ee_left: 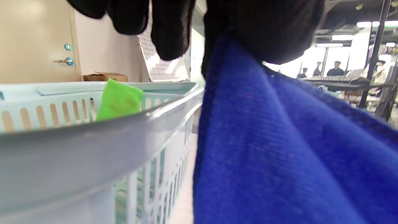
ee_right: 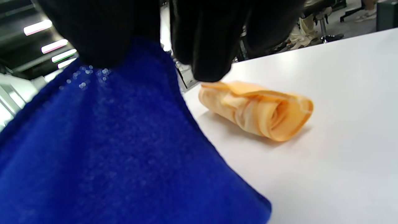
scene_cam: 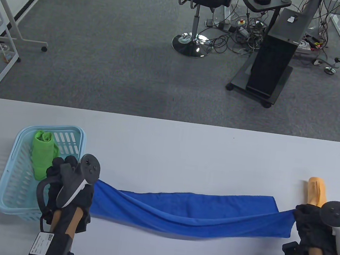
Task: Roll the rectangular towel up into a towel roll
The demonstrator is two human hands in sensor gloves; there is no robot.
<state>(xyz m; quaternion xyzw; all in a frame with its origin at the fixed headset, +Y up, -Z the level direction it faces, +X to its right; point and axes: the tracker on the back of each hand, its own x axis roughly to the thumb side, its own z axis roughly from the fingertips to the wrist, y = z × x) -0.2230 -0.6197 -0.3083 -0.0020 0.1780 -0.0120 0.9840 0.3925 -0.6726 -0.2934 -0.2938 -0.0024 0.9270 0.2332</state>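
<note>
Your left hand (scene_cam: 69, 180) and right hand (scene_cam: 316, 223) each grip an end of the towel (scene_cam: 190, 212), stretched sagging across the lower frame above the desk (scene_cam: 168, 139). Rolling not begun; next, lay it flat.

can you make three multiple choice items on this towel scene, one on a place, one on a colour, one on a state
1. Where is the green towel roll?
A. in the basket
B. on the bare table
C. in the right hand

2. What colour is the rolled towel near the right hand?
A. green
B. orange
C. blue

3. How is the blue towel right now?
A. fully rolled
B. lying in the basket
C. held at both ends, unrolled

Key: 1 A, it lies inside the light blue basket. 2 B, the right wrist view shows it orange. 3 C, the left hand and right hand each grip an end.
</note>
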